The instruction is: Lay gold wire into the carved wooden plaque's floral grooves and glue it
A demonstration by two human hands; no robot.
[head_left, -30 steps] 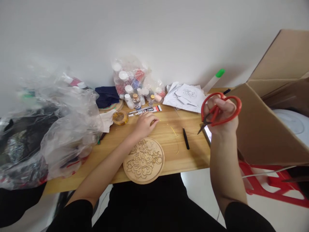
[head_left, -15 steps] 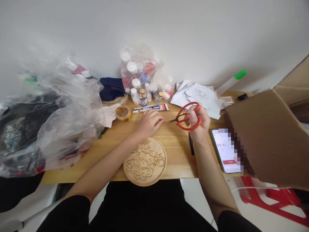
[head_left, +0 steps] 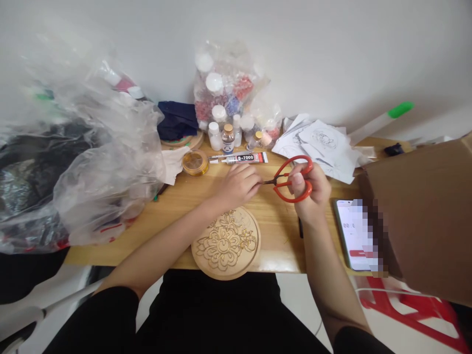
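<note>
Orange-handled scissors [head_left: 295,192] are gripped in my right hand [head_left: 315,189], with thumb and fingers through and around the loops. Their dark blades point left and reach the fingertips of my left hand [head_left: 241,186]. That hand is closed in a pinch; a thin gold wire showed at its fingertips a moment ago, but now fingers and blades mostly cover it. Below the left wrist lies a round wooden board [head_left: 225,246] with a flower pattern outlined in gold, overhanging the table's front edge. A spool of gold wire [head_left: 195,163] lies behind my left forearm.
A B-7000 glue tube [head_left: 246,158], small bottles [head_left: 227,138] and a bag of jars [head_left: 236,93] stand at the back. Plastic bags [head_left: 106,182] crowd the left. Drawn papers [head_left: 320,142], a phone [head_left: 356,231] and a cardboard box [head_left: 424,216] are at the right.
The scissors have moved in to my left fingertips, and their blades look closer together. The view has shifted slightly. The board stays below my left wrist.
</note>
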